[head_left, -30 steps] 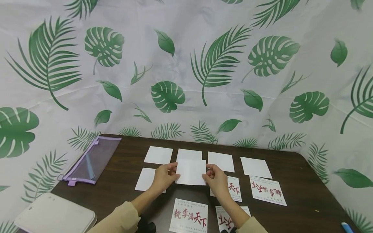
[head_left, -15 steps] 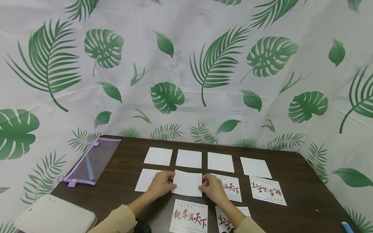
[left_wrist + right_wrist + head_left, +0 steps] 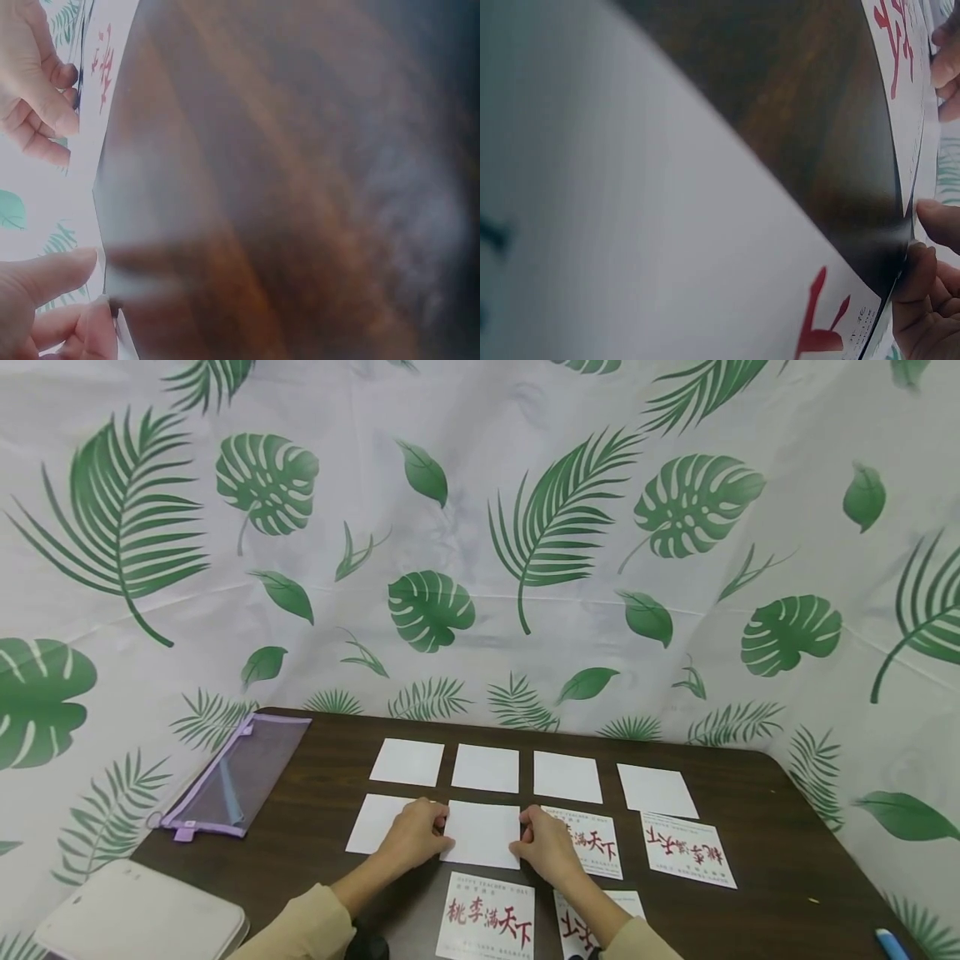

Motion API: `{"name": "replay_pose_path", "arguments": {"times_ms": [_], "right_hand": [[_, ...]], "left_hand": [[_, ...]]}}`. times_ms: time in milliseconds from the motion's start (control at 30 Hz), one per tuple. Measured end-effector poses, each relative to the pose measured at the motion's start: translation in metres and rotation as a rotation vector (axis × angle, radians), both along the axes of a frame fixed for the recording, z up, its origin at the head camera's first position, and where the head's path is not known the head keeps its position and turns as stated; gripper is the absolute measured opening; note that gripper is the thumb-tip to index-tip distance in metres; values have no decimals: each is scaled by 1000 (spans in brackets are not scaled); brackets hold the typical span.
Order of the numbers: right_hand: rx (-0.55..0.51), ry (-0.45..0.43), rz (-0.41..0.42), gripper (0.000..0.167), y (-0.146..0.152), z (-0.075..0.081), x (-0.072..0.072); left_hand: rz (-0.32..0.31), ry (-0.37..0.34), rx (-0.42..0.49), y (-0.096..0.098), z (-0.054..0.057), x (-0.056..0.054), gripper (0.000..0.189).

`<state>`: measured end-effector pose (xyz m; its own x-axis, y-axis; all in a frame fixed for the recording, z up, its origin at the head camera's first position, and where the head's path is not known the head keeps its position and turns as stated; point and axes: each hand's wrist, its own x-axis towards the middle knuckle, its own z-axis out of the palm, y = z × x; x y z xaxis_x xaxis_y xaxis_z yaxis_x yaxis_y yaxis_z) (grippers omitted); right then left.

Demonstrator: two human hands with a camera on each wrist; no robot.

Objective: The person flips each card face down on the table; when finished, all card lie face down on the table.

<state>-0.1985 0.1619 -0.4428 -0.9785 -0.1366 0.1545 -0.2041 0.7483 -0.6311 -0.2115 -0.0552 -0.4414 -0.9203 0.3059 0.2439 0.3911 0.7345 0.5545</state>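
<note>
The left hand (image 3: 412,833) is pinching the left edge of a thin, smooth white card (image 3: 481,835), and the right hand (image 3: 551,845) is pinching its right edge. The near-square card is sitting level at or just above the dark wood-grain table (image 3: 780,852), its blank face pointing up, its slightly wider span running left to right. A red-lettered card (image 3: 486,917) is lying just nearer the person; another blank card (image 3: 486,768) is lying just beyond.
</note>
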Motion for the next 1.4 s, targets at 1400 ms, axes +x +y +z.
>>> {"name": "replay_pose_path", "arguments": {"times_ms": [1400], "right_hand": [[86, -56, -221, 44, 116, 3, -3]], "left_hand": [[-212, -271, 65, 127, 10, -26, 62]]}}
